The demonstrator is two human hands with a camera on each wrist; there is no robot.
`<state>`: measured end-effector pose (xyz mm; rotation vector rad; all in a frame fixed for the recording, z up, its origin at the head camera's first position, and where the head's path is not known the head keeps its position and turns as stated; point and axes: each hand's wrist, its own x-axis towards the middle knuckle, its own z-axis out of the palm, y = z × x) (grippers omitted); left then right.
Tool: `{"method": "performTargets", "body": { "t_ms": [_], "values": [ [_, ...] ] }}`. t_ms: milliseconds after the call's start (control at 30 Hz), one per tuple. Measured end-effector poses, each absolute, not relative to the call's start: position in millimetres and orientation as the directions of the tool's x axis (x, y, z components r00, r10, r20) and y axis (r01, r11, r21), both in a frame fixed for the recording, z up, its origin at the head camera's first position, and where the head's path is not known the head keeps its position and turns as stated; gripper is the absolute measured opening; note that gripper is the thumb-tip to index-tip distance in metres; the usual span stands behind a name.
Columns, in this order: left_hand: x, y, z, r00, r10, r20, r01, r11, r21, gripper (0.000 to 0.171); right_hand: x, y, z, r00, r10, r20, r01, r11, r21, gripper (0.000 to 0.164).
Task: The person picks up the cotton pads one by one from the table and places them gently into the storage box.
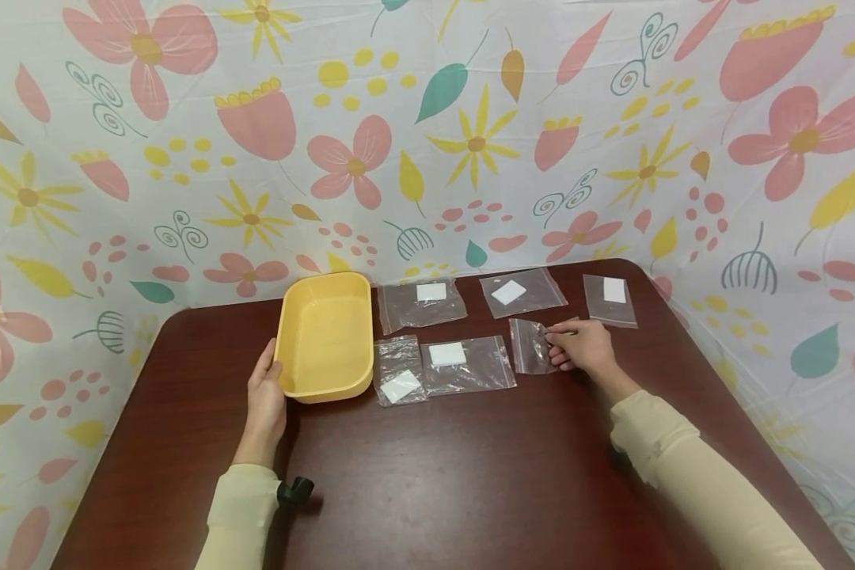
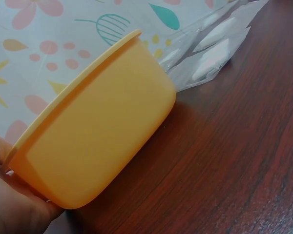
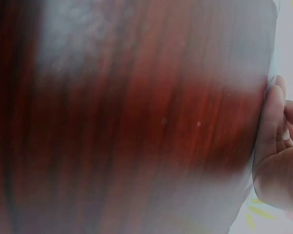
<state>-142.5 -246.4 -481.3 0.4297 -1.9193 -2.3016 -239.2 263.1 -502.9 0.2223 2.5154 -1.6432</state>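
A yellow plastic tub (image 1: 328, 386) stands at the left of the table, its long side running front to back. My left hand (image 1: 264, 400) grips its left rim near the front corner; in the left wrist view the hand (image 2: 19, 202) holds the end of the tub (image 2: 97, 122). To the right, my right hand (image 1: 586, 347) pinches the right edge of a small clear zip bag (image 1: 530, 348). What that bag holds, if anything, I cannot tell. In the right wrist view the right hand (image 3: 281, 141) shows at the edge, the bag mostly out of sight.
Around the small bag lie several clear zip bags with white squares: two at the back (image 1: 402, 309), (image 1: 541, 289), one at the right (image 1: 606, 310), two in front (image 1: 406, 356), (image 1: 484, 368). The brown table (image 1: 427, 491) meets a flowered cloth (image 1: 399, 158) behind.
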Motion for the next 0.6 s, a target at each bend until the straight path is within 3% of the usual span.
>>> {"method": "performTargets", "body": {
  "t_ms": [600],
  "values": [
    [-142.0,-246.9,-481.3,-0.952,-0.265,-0.156,-0.106,-0.193,0.975,0.052,-239.5,265.4,-499.9,-0.973,0.044,-0.225,0.226,0.344,-0.911,0.034]
  ]
}}
